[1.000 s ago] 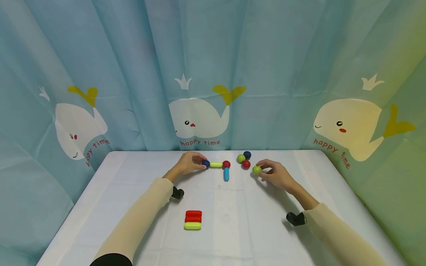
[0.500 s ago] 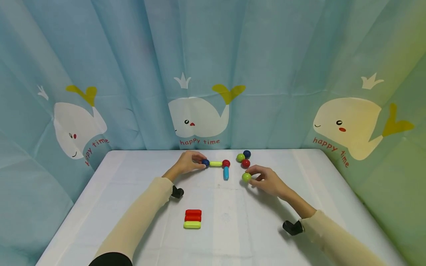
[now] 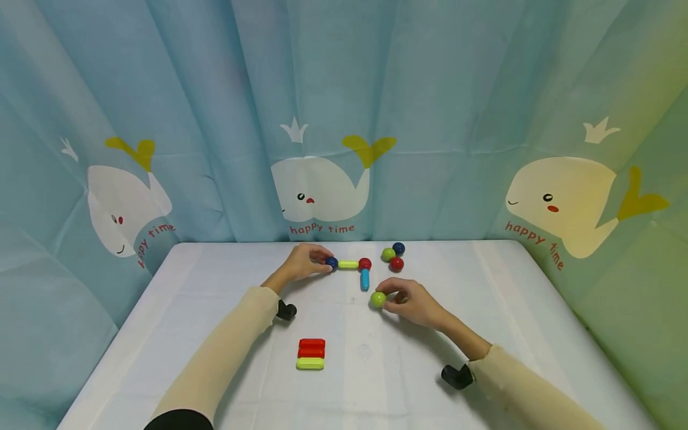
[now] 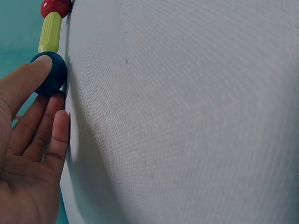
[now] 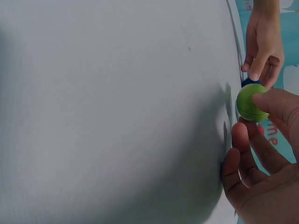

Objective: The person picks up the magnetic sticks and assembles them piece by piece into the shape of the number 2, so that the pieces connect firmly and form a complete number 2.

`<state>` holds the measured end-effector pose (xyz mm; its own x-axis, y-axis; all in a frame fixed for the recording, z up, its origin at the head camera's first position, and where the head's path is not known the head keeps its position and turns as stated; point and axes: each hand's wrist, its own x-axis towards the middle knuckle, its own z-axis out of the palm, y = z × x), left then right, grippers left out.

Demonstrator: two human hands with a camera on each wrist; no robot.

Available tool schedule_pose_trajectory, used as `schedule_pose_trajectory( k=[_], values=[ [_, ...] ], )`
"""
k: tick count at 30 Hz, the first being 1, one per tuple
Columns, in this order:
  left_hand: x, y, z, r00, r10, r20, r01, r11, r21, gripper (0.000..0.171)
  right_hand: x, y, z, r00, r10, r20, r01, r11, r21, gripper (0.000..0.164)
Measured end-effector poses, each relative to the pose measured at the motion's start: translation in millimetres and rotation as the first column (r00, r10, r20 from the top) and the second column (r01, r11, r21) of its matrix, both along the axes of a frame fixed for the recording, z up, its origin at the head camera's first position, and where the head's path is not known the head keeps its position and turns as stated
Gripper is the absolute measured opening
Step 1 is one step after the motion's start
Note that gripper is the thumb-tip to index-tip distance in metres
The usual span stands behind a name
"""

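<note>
My left hand (image 3: 305,263) pinches a dark blue ball (image 4: 52,77) between thumb and fingers. From that ball a yellow-green rod (image 3: 348,264) runs right to a red ball (image 3: 365,264). A light blue rod (image 3: 365,280) extends from the red ball toward the near side. My right hand (image 3: 412,303) holds a green ball (image 3: 378,299) by thumb and fingertips, close to the near end of the light blue rod but apart from it. In the right wrist view this green ball (image 5: 251,102) hides part of the blue ball and most of the joined pieces.
Loose green (image 3: 388,254), dark blue (image 3: 398,248) and red (image 3: 396,264) balls sit together at the back, right of the joined pieces. Nearer the front lie two red rods (image 3: 312,348) and a yellow-green rod (image 3: 310,364) side by side. A whale-print curtain (image 3: 441,119) hangs behind the table.
My right hand has carried the green ball leftward and nearer, from beside the loose balls to near the light blue rod's end. The left hand has stayed on the blue ball.
</note>
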<state>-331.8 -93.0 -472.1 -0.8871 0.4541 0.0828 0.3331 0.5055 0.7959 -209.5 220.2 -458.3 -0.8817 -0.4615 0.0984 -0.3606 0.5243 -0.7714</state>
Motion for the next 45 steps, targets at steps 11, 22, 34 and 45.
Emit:
schedule_pose_trajectory(
  k=[11,22,34,45],
  values=[
    [-0.7,0,-0.7,1.000,-0.005,0.001,0.005,1.000,0.005,0.030,-1.0,-7,-4.4,1.000,0.008,-0.023,-0.008,1.000,0.003,0.027],
    [1.2,2,1.2,1.000,0.004,0.001,-0.004,1.000,0.000,0.029,-2.5,-4,-3.9,1.000,0.014,-0.002,-0.014,0.999,0.032,0.027],
    [8.6,3,11.7,0.999,-0.004,-0.037,0.002,0.999,-0.052,0.037,-1.5,-4,-5.0,1.000,0.022,-0.005,-0.022,1.000,0.015,0.027],
    [15.4,15,35.6,0.968,-0.110,-0.227,0.089,0.991,-0.097,0.042,-1.2,-5,-4.6,1.000,0.006,0.016,-0.006,0.999,0.033,0.028]
  ],
)
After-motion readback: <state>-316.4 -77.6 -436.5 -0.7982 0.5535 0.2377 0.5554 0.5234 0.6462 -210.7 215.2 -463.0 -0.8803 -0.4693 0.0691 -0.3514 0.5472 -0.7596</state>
